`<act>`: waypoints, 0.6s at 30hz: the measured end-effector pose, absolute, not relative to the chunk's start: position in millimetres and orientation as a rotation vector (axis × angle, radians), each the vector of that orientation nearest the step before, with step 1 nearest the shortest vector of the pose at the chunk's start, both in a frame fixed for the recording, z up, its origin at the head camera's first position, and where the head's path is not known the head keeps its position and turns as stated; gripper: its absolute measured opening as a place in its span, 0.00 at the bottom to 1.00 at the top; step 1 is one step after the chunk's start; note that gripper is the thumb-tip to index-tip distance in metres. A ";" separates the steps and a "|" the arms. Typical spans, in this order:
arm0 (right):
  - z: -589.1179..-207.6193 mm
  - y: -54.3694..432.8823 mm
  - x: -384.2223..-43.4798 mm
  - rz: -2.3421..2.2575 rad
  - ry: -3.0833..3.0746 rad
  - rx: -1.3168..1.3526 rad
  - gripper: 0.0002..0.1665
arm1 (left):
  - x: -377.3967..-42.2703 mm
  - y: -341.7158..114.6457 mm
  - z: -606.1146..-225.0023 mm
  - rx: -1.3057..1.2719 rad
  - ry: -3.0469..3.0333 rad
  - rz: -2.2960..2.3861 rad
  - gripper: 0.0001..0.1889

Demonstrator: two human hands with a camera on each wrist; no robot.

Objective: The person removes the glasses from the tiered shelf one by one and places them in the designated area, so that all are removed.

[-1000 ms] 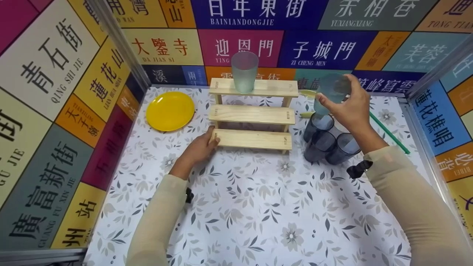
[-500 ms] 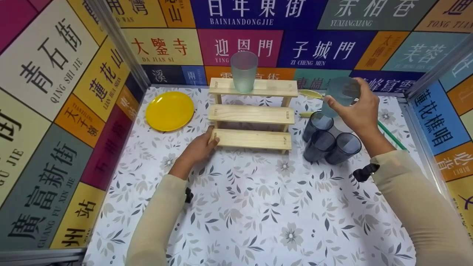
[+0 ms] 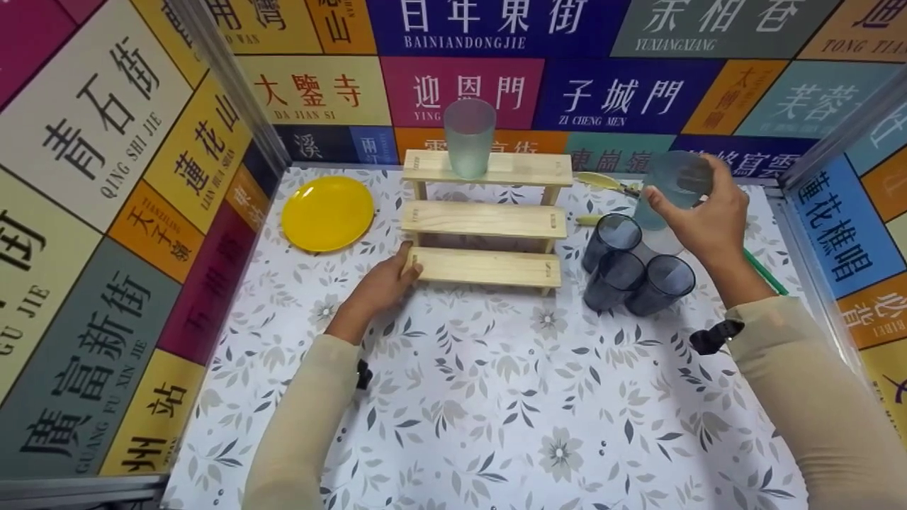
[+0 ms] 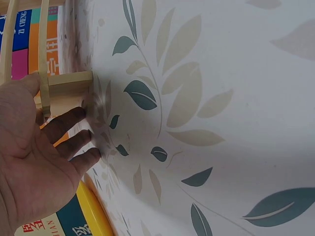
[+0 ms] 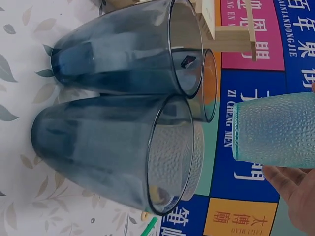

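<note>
My left hand (image 3: 386,285) pinches the left end of the lowest step of a three-tier wooden rack (image 3: 489,265); in the left wrist view its other fingers (image 4: 78,140) extend beside the rack's leg. A frosted pale green cup (image 3: 469,138) stands upright on the top tier. My right hand (image 3: 712,212) holds a similar textured pale green cup (image 5: 275,130) in the air, thumb on one side and fingers on the other. Below it, three dark blue-grey cups (image 3: 615,280) stand close together on the table. Behind them is a clear textured cup (image 5: 197,160), partly hidden.
A yellow plate (image 3: 327,214) lies left of the rack. Behind the cups is a yellow-bladed utensil (image 3: 599,180), partly hidden, and a green stick (image 3: 765,270) lies to the right. Printed panels (image 3: 460,92) wall in the flower-patterned table (image 3: 460,397).
My right hand has moved to the right and slightly down with the pale green cup, uncovering more of the yellow-bladed utensil. The left hand and rack have stayed put.
</note>
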State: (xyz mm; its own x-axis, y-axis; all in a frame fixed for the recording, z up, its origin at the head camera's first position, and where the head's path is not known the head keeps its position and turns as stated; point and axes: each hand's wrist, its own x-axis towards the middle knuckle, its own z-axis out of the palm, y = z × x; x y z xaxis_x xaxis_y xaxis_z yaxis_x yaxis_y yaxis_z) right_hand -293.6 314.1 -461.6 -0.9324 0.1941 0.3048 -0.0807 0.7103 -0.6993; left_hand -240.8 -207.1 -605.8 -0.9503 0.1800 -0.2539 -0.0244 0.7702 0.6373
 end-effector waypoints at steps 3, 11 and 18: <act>-463.1 319.5 -292.8 1.062 -2.560 -0.092 0.55 | -239.9 -207.7 -605.7 0.136 2.676 0.968 0.42; -464.4 335.3 -292.6 1.054 -2.580 -0.179 0.57 | -239.9 -209.2 -605.6 0.159 2.666 0.979 0.42; -468.3 350.3 -290.1 1.060 -2.587 -0.240 0.57 | -245.2 -212.5 -616.4 0.226 2.694 0.999 0.43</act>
